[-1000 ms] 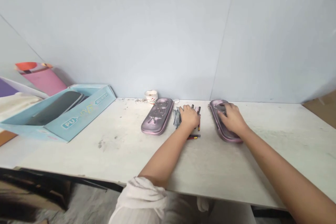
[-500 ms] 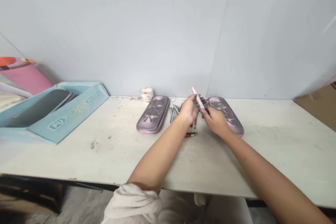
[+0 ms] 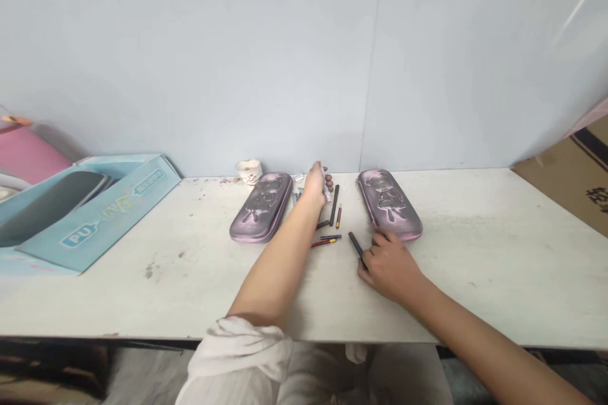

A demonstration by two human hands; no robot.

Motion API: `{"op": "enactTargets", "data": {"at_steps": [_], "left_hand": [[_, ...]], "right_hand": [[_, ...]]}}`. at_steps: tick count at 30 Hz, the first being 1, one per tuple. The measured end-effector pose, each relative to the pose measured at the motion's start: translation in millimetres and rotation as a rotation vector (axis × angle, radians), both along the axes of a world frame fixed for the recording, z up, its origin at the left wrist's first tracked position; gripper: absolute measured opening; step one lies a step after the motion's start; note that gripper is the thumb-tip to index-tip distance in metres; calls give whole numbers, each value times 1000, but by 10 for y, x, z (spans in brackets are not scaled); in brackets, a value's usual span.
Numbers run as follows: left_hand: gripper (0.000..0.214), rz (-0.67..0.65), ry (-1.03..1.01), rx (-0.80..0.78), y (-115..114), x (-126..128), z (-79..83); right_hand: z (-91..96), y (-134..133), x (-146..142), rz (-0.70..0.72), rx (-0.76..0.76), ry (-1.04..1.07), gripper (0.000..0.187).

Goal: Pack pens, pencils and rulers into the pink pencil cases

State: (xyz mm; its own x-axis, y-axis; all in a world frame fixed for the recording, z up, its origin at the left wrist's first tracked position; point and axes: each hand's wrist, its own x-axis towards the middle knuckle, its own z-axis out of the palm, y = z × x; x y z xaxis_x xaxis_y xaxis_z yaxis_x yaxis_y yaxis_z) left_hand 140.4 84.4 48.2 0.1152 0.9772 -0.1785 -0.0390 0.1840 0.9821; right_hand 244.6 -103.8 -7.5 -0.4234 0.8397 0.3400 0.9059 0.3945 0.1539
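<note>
My left hand (image 3: 318,185) is closed around a pale pink marker (image 3: 327,195), most of it hidden by the fingers. Closer to the front, my right hand (image 3: 389,264) grips a black pen (image 3: 355,245) just above the tabletop. Between the hands lie another black pen (image 3: 335,205), a red pencil (image 3: 339,216) and several more dark and red pencils (image 3: 327,240). Some grey pieces (image 3: 295,196) are partly covered by the left hand. A dark pink-edged pencil case (image 3: 263,207) lies left of that hand; a matching pencil case (image 3: 389,202) lies just beyond the right hand. Both look closed.
A white paper cup (image 3: 249,171) stands at the back near the grey wall (image 3: 304,63). On the left is a light blue open box (image 3: 118,209) with a dark item inside. A cardboard box (image 3: 570,177) stands at the right end of the white table (image 3: 475,266).
My hands have moved apart. The left hand keeps the pink marker and has shifted left; the right hand has come nearer the table's front and now holds a black pen.
</note>
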Motion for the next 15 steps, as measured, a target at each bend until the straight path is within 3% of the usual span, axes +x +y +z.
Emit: {"op": "enactTargets", "data": {"at_steps": [4,8,12,15], "left_hand": [[26,-69,250,109,32,-30,-172],[19,-76,526,256,44,-264,-169],[36,-27,777,330,34,-559,-172],[45,-101,1120,393,-10,-688,-228]], "right_hand": [[19,218,-68,-64,2,-27,27],[130,513,-132,-126,8,13,25],[164,703,-231,-136,35,50,32],[143,781,-350,-110,53,81,31]]}}
